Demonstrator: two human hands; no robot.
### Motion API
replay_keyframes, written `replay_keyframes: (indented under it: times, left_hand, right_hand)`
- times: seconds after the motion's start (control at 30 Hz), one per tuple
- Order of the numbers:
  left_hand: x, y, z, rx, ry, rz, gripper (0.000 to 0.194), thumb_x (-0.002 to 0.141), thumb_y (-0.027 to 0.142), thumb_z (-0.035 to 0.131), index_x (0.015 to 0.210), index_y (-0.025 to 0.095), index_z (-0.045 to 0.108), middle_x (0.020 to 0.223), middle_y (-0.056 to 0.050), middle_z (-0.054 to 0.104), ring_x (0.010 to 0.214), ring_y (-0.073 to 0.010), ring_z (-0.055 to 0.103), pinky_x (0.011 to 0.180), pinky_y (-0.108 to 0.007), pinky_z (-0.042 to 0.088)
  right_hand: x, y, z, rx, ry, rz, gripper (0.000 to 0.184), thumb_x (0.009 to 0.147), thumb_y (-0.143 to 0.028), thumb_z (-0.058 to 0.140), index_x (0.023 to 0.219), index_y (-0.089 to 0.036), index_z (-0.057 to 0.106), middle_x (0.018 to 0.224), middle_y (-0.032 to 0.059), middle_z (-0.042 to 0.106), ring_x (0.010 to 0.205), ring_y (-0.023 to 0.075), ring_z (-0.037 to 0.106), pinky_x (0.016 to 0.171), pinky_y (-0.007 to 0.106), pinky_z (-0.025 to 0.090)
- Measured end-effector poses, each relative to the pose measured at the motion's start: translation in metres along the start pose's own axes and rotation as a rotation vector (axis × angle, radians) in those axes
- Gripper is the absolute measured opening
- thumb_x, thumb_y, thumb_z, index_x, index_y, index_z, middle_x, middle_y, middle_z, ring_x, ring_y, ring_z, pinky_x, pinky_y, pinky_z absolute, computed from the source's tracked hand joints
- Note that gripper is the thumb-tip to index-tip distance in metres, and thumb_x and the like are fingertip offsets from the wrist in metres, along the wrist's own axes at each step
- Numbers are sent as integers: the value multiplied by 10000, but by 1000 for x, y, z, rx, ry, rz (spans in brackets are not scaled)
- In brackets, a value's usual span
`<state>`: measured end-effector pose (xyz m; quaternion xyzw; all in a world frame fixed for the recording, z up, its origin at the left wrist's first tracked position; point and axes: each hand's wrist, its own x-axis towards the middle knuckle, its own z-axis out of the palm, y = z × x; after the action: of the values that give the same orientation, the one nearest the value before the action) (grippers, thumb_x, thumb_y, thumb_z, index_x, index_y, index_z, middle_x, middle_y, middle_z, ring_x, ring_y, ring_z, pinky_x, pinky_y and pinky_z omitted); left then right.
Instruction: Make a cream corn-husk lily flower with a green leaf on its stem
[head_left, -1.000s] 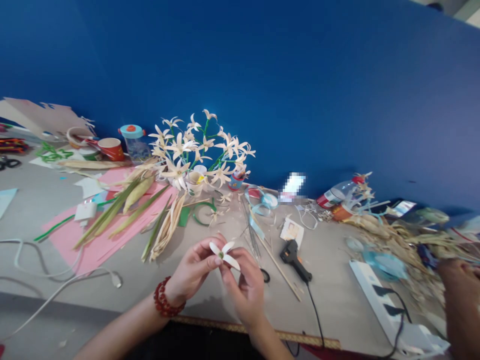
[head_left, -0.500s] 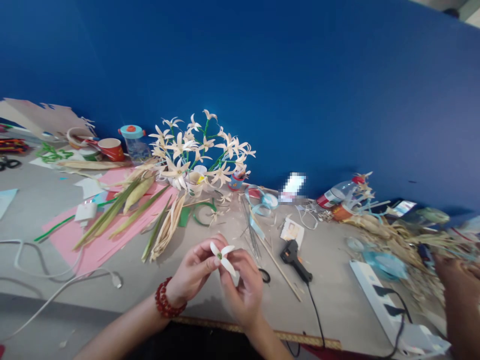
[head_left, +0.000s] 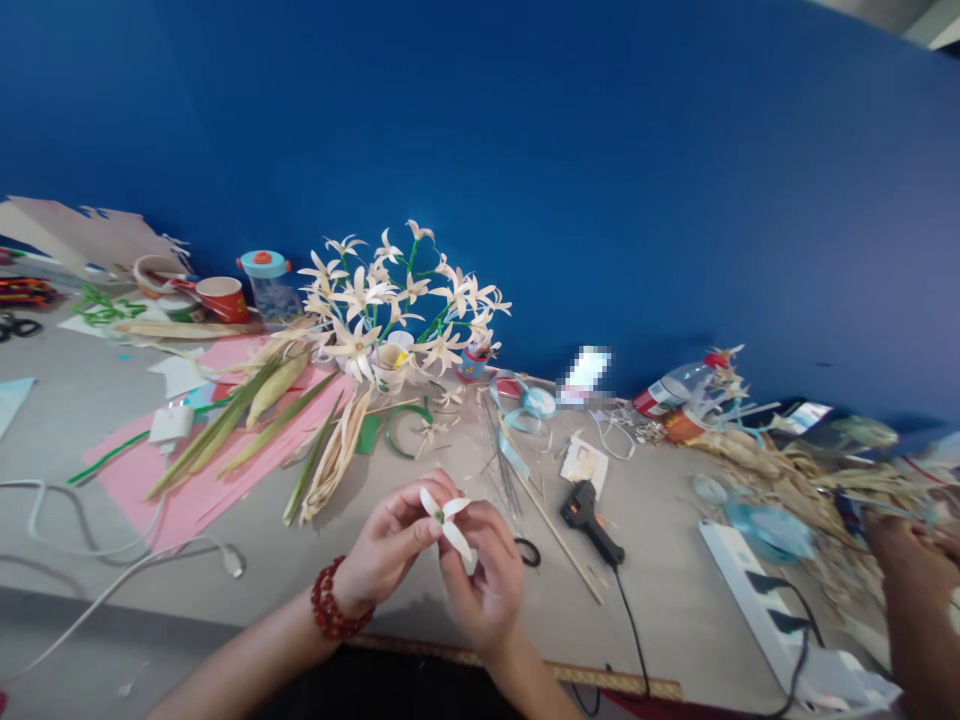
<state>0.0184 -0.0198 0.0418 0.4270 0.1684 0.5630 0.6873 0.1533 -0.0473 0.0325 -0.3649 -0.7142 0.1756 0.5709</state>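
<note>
Left hand: the left hand (head_left: 386, 545) pinches the small white flower (head_left: 445, 516) at its centre, fingers closed on it.
Right hand: the right hand (head_left: 484, 575) grips one lower petal, closed just beside the left.
Progress: judging by its three or four spread petals, the flower looks part-built against the finished bouquet (head_left: 390, 300).
Place: flower held above the table, near the glue gun (head_left: 589, 515), on its left.

The small white flower (head_left: 446, 518) has turned between the fingers: its lower petal now hangs steeper toward the right hand (head_left: 484, 580), and the upper petals sit closer together. Both hands have dropped slightly. At the right edge, another person's hand (head_left: 911, 565) has seemingly shifted, though it is blurred.
</note>
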Motion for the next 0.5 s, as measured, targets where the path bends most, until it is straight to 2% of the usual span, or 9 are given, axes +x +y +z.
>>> replay_keyframes:
  times: [0.3, 0.5]
  left_hand:
    - [-1, -2, -1, 39, -21, 23, 135, 877, 301, 678, 847, 170, 685, 883, -47, 543, 946, -201, 520, 859, -297, 402]
    - [0, -4, -3, 72, -22, 21, 104, 853, 281, 711, 844, 179, 695, 885, -40, 557, 924, -197, 530, 863, -304, 406]
  right_hand:
    - [0, 1, 2, -14, 26, -7, 272, 838, -36, 568, 1014, -222, 658, 953, 66, 664, 861, 212, 643, 752, 364, 538]
    - [-2, 2, 2, 8, 16, 73, 281, 854, -65, 553, 1054, -235, 654, 930, 60, 675, 858, 228, 661, 753, 371, 539]
